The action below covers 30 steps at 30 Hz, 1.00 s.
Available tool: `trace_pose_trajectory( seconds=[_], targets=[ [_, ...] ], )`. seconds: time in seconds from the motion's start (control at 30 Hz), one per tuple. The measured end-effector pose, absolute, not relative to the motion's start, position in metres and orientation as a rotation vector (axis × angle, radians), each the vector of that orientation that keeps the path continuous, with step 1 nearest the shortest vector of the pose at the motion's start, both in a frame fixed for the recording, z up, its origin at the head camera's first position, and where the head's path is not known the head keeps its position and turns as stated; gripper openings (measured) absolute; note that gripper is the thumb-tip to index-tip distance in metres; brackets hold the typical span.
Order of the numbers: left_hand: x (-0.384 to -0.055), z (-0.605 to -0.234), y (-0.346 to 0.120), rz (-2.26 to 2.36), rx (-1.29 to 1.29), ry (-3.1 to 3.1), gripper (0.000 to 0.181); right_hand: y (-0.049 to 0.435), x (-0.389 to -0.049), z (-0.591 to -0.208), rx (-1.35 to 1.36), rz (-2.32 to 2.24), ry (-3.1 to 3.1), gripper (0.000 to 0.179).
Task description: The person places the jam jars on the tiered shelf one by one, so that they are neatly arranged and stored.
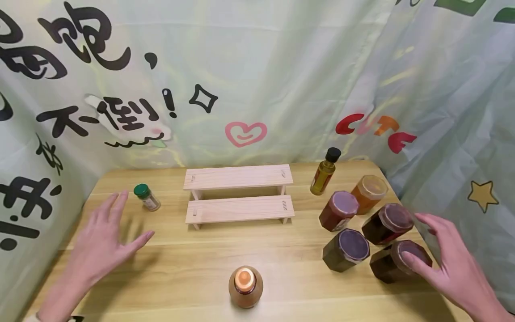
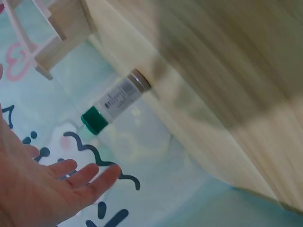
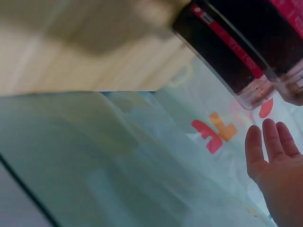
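Closest to us, at 6 o'clock on the head view, it's the brown bottle (image 1: pixel 246 288) with its orange cap, upright on the wooden table (image 1: pixel 289 255), and neither hand is near it! Over to 4 o'clock, where our right hand (image 1: pixel 454 261) is at the near dark jar (image 1: pixel 390 266), thumb over its lid as seen from above, fingers reaching off toward the far dark jar (image 1: pixel 386 223). Any grip? None we can see: thumb and fingers stand wide apart. Is that thumb touching the lid? We can't tell. Around the same 4 o'clock patch we count 3 more: the grey-looking jar (image 1: pixel 344 252), the red jar (image 1: pixel 337 212) and the amber jar (image 1: pixel 367 197), with the black-capped bottle (image 1: pixel 323 174) at 3.

Swing to 8 o'clock! Our left hand (image 1: pixel 102 243) is spread too, holding nothing, and the green-capped shaker (image 1: pixel 148 197) stands beside its fingertips, between 1 and 2 o'clock from the palm; the left wrist view shows a gap. Just below the dial's middle sits the 2-step wooden stand (image 1: pixel 240 210).

So, which step? We'd call it a reach, both hands poised. The next move, in our judgement, calls for right thumb and fingers closing squarely round 1 dark jar without nudging its neighbours; on the left, that slim shaker would need a finer pinch.
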<state>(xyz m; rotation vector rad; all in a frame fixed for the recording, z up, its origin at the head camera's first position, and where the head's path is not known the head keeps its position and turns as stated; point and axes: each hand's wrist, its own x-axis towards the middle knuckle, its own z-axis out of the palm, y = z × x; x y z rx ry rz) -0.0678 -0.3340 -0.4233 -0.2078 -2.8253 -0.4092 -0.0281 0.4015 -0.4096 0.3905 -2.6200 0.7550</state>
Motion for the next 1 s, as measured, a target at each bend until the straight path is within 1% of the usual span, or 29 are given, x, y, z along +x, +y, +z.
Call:
trace_pose_trajectory(
  seconds=[0.2, 0.43, 0.73, 1.0],
  targets=[
    [-0.072, -0.431, -0.320, -0.359, -0.307, -2.751, 0.129, 0.403, -0.015, -0.423, 0.359, 0.791, -2.626, 0.097],
    [-0.080, -0.442, -0.299, -0.479, -0.430, -2.708, 0.125, 0.403, -0.010, -0.436, 0.363, 0.886, -2.580, 0.106],
    [-0.099, -0.450, -0.285, -0.679, -0.436, -2.800, 0.119, 0.398, -0.006, -0.449, 0.315, 0.889, -2.576, 0.110],
    [-0.118, -0.464, -0.273, -0.885, -0.486, -2.785, 0.120, 0.395, -0.005, -0.458, 0.311, 0.923, -2.565, 0.120]
  ],
)
